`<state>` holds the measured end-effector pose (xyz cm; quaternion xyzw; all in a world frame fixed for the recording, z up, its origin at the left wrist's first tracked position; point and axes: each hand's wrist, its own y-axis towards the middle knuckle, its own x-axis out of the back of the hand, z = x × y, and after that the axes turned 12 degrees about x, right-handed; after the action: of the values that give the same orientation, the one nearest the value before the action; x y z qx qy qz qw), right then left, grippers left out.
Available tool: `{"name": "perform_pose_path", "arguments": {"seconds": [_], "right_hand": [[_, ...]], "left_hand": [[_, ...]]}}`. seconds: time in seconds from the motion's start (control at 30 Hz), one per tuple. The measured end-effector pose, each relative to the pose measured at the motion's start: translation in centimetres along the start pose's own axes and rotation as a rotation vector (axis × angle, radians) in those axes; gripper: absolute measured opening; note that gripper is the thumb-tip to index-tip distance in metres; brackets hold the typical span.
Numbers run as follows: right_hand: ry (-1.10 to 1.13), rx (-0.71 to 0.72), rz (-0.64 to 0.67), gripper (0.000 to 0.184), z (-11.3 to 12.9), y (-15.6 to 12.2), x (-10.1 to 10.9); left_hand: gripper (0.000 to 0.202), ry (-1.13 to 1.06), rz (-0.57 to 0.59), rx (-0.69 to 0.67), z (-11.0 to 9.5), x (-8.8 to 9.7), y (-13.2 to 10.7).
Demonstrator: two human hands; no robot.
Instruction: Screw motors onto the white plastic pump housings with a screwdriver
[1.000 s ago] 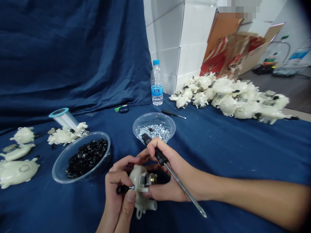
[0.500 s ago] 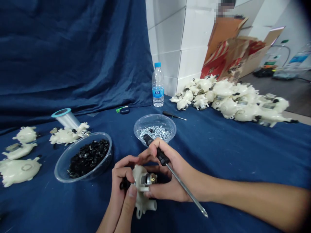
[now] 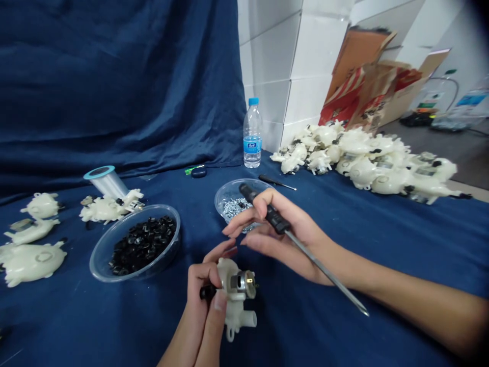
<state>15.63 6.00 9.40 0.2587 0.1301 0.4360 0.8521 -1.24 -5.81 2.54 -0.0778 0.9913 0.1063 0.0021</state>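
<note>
My left hand (image 3: 204, 293) is closed round a cream plastic toy housing (image 3: 234, 298) with a small silver motor (image 3: 244, 283) in it, thumb pressing a black part onto its side. My right hand (image 3: 284, 232) hovers above and beyond it, over the near rim of a clear bowl of silver screws (image 3: 231, 201). A black-handled screwdriver (image 3: 301, 247) lies across that palm, pinned by the forefinger, shaft pointing back along my forearm; the other fingers are stretched toward the screws.
A clear bowl of black parts (image 3: 137, 244) sits to the left. Cream toy bodies (image 3: 32, 257) lie at far left, and a big pile of them (image 3: 374, 155) at back right. A water bottle (image 3: 252, 133), a second screwdriver (image 3: 275, 182) and a solder spool (image 3: 104, 179) stand behind.
My right hand has let go of the toy housing and lifted up and away toward the screw bowl, carrying the screwdriver. The left hand keeps holding the housing.
</note>
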Motion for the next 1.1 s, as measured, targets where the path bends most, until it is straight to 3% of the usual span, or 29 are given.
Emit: {"name": "perform_pose_path", "arguments": {"seconds": [0.07,0.17,0.23,0.33,0.4,0.5,0.57,0.67,0.83,0.97,1.1], "right_hand": [[-0.073,0.043,-0.072,0.014,0.8,0.4,0.2],[-0.187,0.03,-0.118,0.014,2.3,0.8,0.8],[-0.395,0.059,-0.102,0.017,3.5,0.8,1.4],[-0.868,0.254,-0.072,0.025,5.0,0.1,2.2],[-1.025,0.321,0.005,0.026,5.5,-0.8,2.3],[-1.022,0.261,0.162,0.012,5.3,-2.8,2.1],[-1.112,0.259,0.204,0.019,4.9,-4.2,1.7],[-1.285,0.302,0.225,0.026,4.6,-6.1,1.4],[-1.36,0.332,0.279,0.026,4.2,-7.6,1.6],[-1.385,0.335,0.241,0.025,3.8,-7.8,1.9],[-1.374,0.327,0.255,0.025,3.5,-7.7,2.1]], "left_hand": [[0.027,-0.02,0.023,-0.004,0.1,-0.1,-0.1],[0.025,-0.029,0.043,-0.024,0.4,-0.1,-0.1],[0.025,-0.02,0.059,-0.041,0.7,-0.1,-0.3],[0.025,0.008,0.088,-0.062,1.0,-0.1,-0.8],[0.018,0.022,0.098,-0.079,0.8,0.0,-1.2],[0.005,0.132,0.131,-0.083,0.1,0.3,-1.7],[0.01,0.229,0.147,-0.071,-0.1,0.6,-1.8],[0.009,0.239,0.14,-0.126,0.7,0.8,-1.7],[0.003,0.198,0.15,-0.219,2.7,0.6,-1.3],[0.006,0.181,0.094,-0.246,2.1,0.1,-1.4],[0.007,0.192,0.065,-0.18,1.4,0.0,-1.6]]}}
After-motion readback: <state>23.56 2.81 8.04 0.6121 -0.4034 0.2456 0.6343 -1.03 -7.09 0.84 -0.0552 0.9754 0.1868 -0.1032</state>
